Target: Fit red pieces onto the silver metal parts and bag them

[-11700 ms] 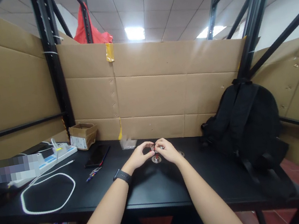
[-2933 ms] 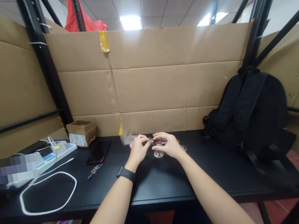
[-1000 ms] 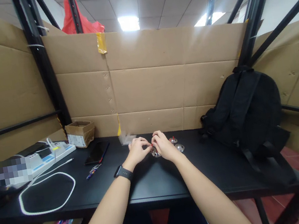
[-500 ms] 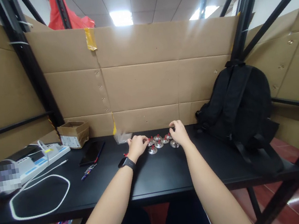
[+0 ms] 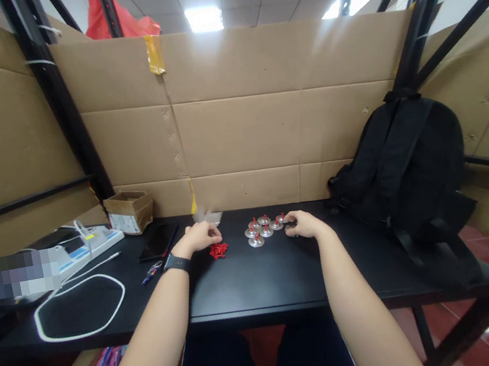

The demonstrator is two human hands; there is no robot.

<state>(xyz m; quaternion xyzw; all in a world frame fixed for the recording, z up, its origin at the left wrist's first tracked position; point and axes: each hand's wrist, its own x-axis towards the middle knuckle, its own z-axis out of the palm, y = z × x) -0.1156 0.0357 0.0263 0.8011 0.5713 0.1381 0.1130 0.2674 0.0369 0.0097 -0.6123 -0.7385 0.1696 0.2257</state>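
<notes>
In the head view, several clear, disc-shaped suction cups with red tips (image 5: 266,230) stand in a cluster on the black table (image 5: 252,282). To their left lies a small heap of red plastic pieces (image 5: 219,250), which look like little hooks. Just above this heap is my left hand (image 5: 203,235), its fingertips pinched together; whatever they hold is too small to make out. My right hand (image 5: 303,224) curls down at the right end of the cluster, its fingers closed around a suction cup that they mostly cover.
A clear plastic bag (image 5: 207,216) lies behind my left hand. Further left are a phone (image 5: 158,242), keys (image 5: 152,272), a white cable (image 5: 123,299), a power strip (image 5: 94,244) and a small cardboard box (image 5: 131,212). A black backpack (image 5: 418,177) stands on the right; cardboard (image 5: 236,134) walls the back.
My left hand has moved left from the suction cups to the red heap, which now shows. My right hand has come down over the rightmost suction cup. The view has shifted slightly.
</notes>
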